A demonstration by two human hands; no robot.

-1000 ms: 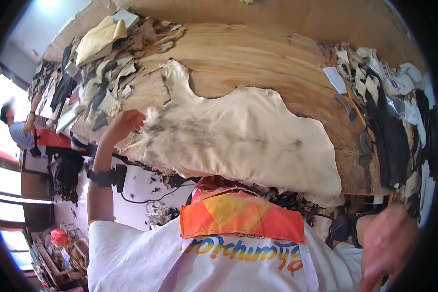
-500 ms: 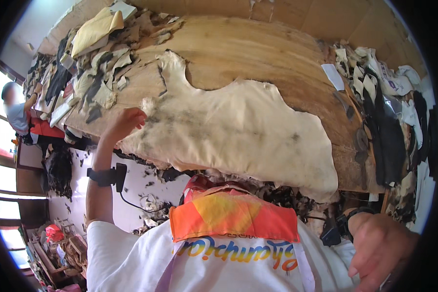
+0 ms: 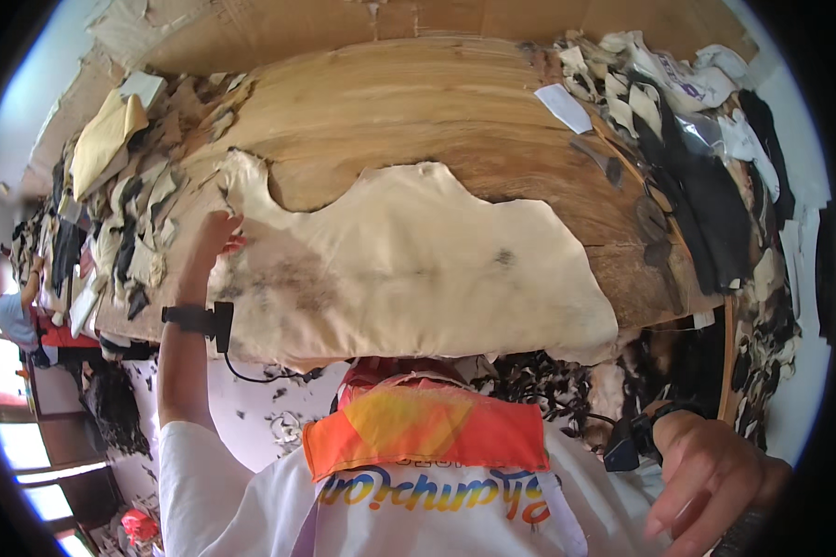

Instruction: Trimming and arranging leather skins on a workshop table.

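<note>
A large cream-coloured leather hide point(image 3: 409, 265) with dark smudges lies spread on a wooden table point(image 3: 409, 102), its near edge hanging over the front. My left hand point(image 3: 212, 237) rests on the hide's left edge, fingers pressed flat against it. A black device is strapped to that wrist point(image 3: 195, 318). My right hand point(image 3: 706, 473) hangs low at the lower right, off the table, fingers loosely curled and holding nothing; a black wrist device sits above it.
Piles of leather scraps point(image 3: 111, 213) cover the table's left end, with a yellow piece point(image 3: 102, 139) on top. Black and white cut pieces point(image 3: 706, 158) are heaped along the right side. Scraps litter the floor point(image 3: 279, 418). Another person point(image 3: 9, 306) stands far left.
The view has shifted and the hide sits more centred. My left hand stays on the hide's left edge. My right hand has dropped lower at the right.
</note>
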